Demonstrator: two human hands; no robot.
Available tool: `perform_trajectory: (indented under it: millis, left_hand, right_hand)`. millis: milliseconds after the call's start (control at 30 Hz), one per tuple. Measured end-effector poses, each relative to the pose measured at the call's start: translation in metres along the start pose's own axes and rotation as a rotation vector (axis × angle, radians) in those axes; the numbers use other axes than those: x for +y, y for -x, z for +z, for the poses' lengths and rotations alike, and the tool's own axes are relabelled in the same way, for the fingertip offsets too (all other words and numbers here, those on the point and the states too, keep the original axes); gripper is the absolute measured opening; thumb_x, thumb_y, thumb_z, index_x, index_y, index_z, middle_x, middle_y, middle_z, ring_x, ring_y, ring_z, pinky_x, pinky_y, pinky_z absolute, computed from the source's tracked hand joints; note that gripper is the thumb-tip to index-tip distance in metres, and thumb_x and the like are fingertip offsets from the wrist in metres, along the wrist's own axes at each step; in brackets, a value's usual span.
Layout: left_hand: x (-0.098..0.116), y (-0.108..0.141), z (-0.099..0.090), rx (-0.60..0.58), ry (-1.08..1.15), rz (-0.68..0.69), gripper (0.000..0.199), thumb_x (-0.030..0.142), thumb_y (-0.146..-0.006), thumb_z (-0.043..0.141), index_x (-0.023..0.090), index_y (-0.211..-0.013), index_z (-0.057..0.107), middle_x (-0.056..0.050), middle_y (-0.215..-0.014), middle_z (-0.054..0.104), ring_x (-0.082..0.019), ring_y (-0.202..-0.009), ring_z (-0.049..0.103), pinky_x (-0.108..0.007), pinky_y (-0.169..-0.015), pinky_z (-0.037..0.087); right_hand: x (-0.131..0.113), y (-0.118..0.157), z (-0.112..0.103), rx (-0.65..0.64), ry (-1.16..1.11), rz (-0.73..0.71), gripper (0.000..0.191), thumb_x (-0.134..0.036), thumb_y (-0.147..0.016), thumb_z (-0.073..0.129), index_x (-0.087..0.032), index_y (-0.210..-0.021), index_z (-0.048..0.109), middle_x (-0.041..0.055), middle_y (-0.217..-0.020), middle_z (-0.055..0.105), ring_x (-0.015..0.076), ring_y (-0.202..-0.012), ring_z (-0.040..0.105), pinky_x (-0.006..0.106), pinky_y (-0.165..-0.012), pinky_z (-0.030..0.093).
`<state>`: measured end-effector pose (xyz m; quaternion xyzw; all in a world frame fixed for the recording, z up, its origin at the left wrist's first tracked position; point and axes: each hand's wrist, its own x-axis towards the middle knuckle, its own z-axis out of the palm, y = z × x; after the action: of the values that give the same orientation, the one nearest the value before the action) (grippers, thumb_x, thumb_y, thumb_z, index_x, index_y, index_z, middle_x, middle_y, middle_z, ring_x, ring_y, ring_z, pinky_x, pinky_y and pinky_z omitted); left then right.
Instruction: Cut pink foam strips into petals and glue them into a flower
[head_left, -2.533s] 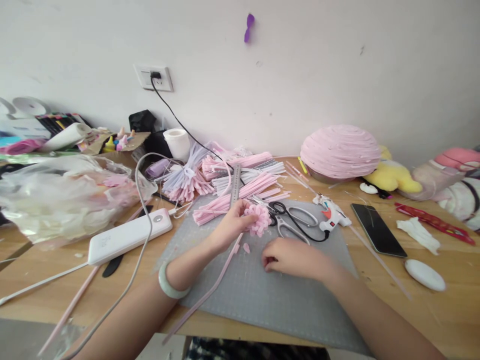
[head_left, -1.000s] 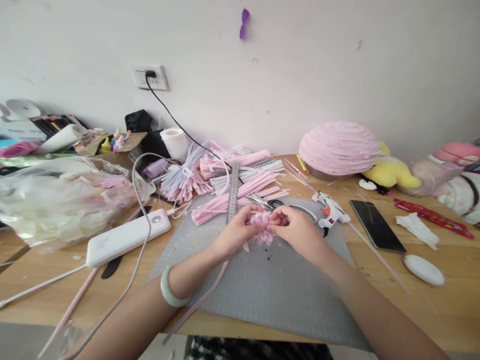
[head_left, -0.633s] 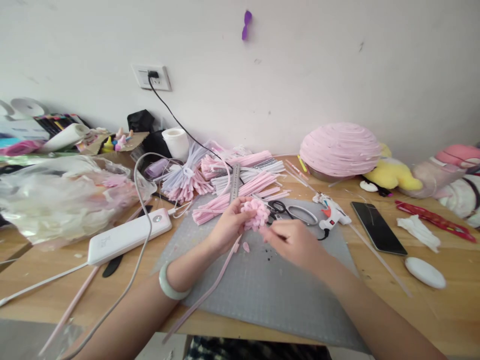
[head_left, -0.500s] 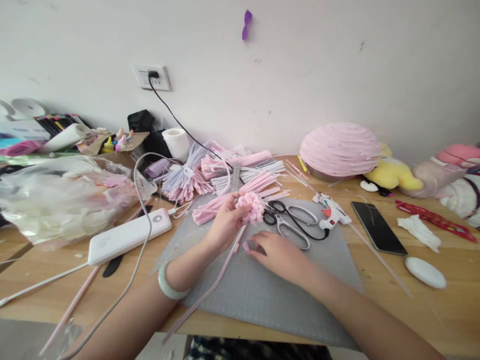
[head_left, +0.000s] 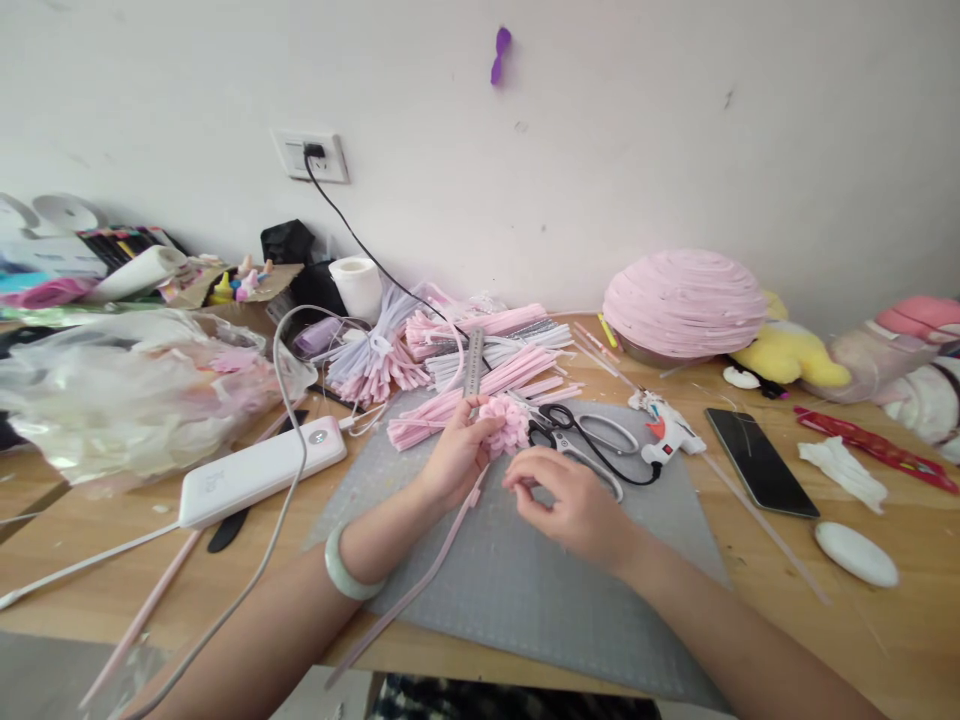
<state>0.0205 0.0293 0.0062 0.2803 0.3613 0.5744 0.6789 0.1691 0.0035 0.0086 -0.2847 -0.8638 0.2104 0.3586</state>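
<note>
My left hand (head_left: pixel 459 455), with a pale green bangle (head_left: pixel 346 570) on its wrist, is closed on a fluffy pink pipe-cleaner flower (head_left: pixel 506 424) above the cutting mat. From beneath the flower a long pink pipe cleaner (head_left: pixel 435 570) trails down to the mat's lower left. Close by on the right, my right hand (head_left: pixel 566 500) has its fingers curled, thumb and fingertips drawn together. Whatever may be between them is too small or hidden to make out. Behind it lie grey-handled scissors (head_left: pixel 592 465), partly covered by the hand.
Bundles of pink and white pipe cleaners (head_left: pixel 487 370) lie behind the grey cutting mat (head_left: pixel 480 590). To the right are a glue gun (head_left: pixel 671 435), a phone (head_left: pixel 759 462) and a pink-wrapped dome (head_left: pixel 684 305). A white power bank (head_left: pixel 262 473) with a cable and a plastic bag (head_left: pixel 135 400) occupy the left.
My right hand has risen slightly and moved right, its spread fingers now curling together. My left hand still holds the flower. The whole view has shifted slightly.
</note>
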Motion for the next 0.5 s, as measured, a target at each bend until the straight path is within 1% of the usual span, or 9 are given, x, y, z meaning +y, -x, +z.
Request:
perform_trajectory:
  millis: [67,167,300,400,500]
  left_hand:
    - [-0.001,0.002,0.002,0.003,0.017,-0.029,0.03,0.009,-0.064,0.064,0.018,-0.087,0.046,0.003,-0.068,0.057,-0.007,-0.057,0.055,-0.016,-0.054,0.042]
    - [-0.002,0.005,0.006,-0.023,0.012,-0.071,0.029,0.01,-0.065,0.062,0.018,-0.088,0.046,0.002,-0.069,0.059,-0.008,-0.057,0.056,-0.018,-0.055,0.044]
    - [-0.003,0.008,0.008,-0.058,-0.017,-0.076,0.026,0.012,-0.068,0.061,0.017,-0.089,0.045,0.0,-0.071,0.061,-0.01,-0.059,0.058,-0.02,-0.055,0.045]
    - [-0.004,0.008,0.007,-0.056,-0.026,-0.069,0.025,0.012,-0.07,0.06,0.017,-0.09,0.045,0.0,-0.074,0.061,-0.009,-0.06,0.058,-0.02,-0.057,0.045]
    - [-0.004,0.008,0.007,-0.054,-0.024,-0.072,0.024,0.012,-0.07,0.06,0.017,-0.09,0.048,0.0,-0.075,0.061,-0.008,-0.062,0.058,-0.019,-0.059,0.044]
  right_hand:
    - [0.001,-0.001,-0.008,0.121,0.022,-0.06,0.02,-0.006,-0.079,0.046,-0.018,-0.09,0.057,0.0044,-0.087,0.061,0.0127,-0.083,0.057,0.025,-0.076,0.046]
    - [0.005,-0.003,-0.016,0.223,0.113,-0.111,0.019,-0.008,-0.08,0.049,-0.021,-0.091,0.06,0.0045,-0.088,0.064,0.0147,-0.082,0.057,0.03,-0.076,0.046]
    - [0.007,-0.004,-0.02,0.337,0.117,-0.095,0.022,-0.008,-0.081,0.049,-0.022,-0.089,0.062,0.0035,-0.084,0.066,0.0153,-0.079,0.059,0.031,-0.07,0.049]
    - [0.005,-0.005,-0.018,0.386,0.11,-0.055,0.022,-0.009,-0.081,0.049,-0.022,-0.091,0.063,0.0038,-0.086,0.065,0.0149,-0.08,0.06,0.029,-0.072,0.049]
    - [0.003,-0.006,-0.016,0.381,0.125,-0.023,0.021,-0.009,-0.079,0.05,-0.021,-0.091,0.062,0.0043,-0.085,0.064,0.0146,-0.079,0.06,0.027,-0.071,0.049]
